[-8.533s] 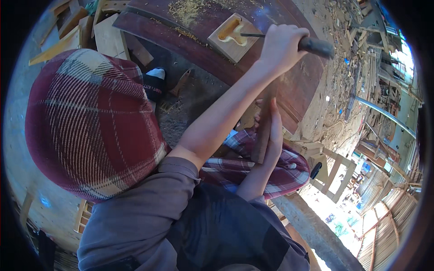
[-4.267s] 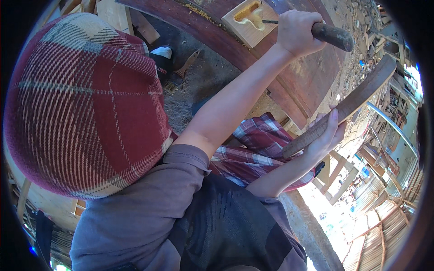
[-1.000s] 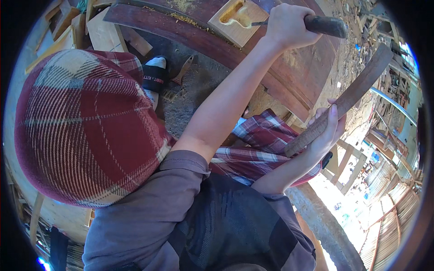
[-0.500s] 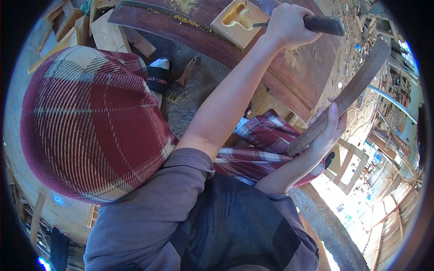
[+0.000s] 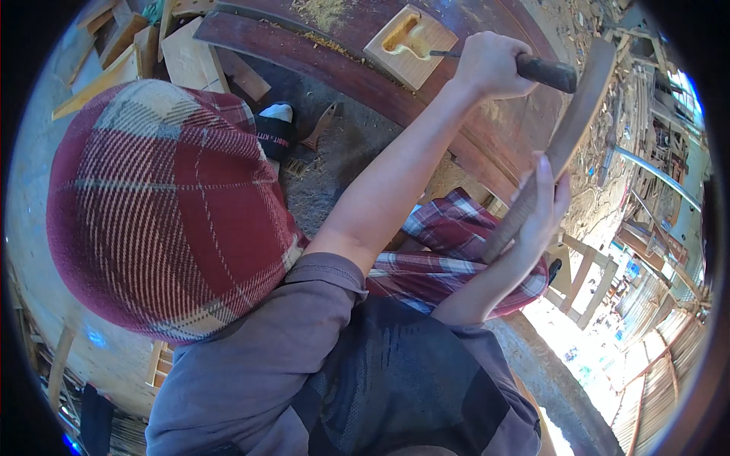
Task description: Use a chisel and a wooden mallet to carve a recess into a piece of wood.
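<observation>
A curved wooden bar (image 5: pixel 582 110) has just been swung leftward and made steeper: half a second ago its upper end was tilted off to the right, well apart from the chisel (image 5: pixel 549 74), and now it is brought right up to the butt of the chisel's dark handle. Whether the two are touching cannot be told from this angle. The thin blade is kept at the right edge of the hollow (image 5: pixel 401 36) cut in a pale wooden block (image 5: pixel 417 73), so the moment is judged to be a tap or the instant just around one.

The block is laid flat on the dark red surface (image 5: pixel 513 133), near the top of the view, with shavings (image 5: pixel 323 11) scattered behind it.

The chisel's handle is gripped by the left hand (image 5: pixel 489 67), its fingers curled fully round. The left arm is stretched forward and across to the right, nearly straight. The bar is held at its lower part by the right hand (image 5: pixel 541 205), with fingers laid upward along it and the wrist placed beneath. The right forearm is raised from the lap, where plaid trousers (image 5: pixel 152 190) are seen close to the bar's lower end.
</observation>
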### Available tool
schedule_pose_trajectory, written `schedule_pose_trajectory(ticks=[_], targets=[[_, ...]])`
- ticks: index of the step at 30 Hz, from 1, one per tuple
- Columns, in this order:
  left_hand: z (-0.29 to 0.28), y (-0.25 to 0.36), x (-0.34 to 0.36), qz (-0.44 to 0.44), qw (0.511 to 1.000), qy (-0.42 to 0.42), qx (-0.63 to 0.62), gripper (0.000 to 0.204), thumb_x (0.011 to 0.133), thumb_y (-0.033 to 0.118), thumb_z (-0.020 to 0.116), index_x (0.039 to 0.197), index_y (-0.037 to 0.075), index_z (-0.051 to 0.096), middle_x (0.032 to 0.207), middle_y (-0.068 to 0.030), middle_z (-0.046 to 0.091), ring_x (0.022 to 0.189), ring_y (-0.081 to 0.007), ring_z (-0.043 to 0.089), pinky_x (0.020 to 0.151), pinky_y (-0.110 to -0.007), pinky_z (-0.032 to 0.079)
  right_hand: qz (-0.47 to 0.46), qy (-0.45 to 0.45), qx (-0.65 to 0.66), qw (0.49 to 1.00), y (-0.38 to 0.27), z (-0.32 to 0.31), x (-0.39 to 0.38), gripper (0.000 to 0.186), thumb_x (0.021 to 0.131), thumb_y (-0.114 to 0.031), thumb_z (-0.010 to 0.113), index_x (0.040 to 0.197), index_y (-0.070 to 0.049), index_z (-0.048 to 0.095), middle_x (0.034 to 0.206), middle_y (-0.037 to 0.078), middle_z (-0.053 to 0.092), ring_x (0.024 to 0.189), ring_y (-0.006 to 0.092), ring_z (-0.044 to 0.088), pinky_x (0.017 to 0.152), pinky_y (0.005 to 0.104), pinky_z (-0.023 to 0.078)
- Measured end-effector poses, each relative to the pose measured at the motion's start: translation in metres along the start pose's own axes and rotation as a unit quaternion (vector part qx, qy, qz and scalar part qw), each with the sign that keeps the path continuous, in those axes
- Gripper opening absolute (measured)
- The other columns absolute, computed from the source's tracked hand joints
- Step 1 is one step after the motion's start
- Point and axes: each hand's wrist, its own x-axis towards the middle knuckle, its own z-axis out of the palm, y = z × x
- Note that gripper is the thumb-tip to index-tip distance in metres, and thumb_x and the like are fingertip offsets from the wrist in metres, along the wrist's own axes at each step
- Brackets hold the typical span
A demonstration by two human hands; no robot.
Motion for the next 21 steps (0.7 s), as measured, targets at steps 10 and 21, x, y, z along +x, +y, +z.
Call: schedule_pose_trajectory(ticks=[10, 21], targets=[[-0.002, -0.002, 0.002, 0.034, 0.996, 0.07, -0.051, 0.021, 0.064, 0.03, 0.071, 0.062, 0.01, 0.064, 0.055, -0.0128, 0.054, 0.054, -0.0339, 0.056, 0.05, -0.035, 0.045, -0.162, 0.015, -0.145, 0.976, 0.025, 0.011, 0.007, 0.042, 0.082, -0.036, 0.068, 0.103, -0.001, 0.059, 0.065, 0.001, 0.055, 0.046, 0.0083, 0.049, 0.044, 0.0224, 0.041], [-0.009, -0.006, -0.005, 0.011, 0.999, 0.04, -0.018, 0.02, 0.065, 0.031, 0.07, 0.065, 0.012, 0.065, 0.059, -0.0115, 0.058, 0.06, -0.0332, 0.059, 0.054, -0.038, 0.047, -0.067, -0.004, -0.054, 0.996, -0.005, 0.003, -0.007, 0.043, 0.082, -0.04, 0.066, 0.099, -0.002, 0.057, 0.065, 0.001, 0.048, 0.052, 0.0095, 0.046, 0.048, 0.0231, 0.041]])
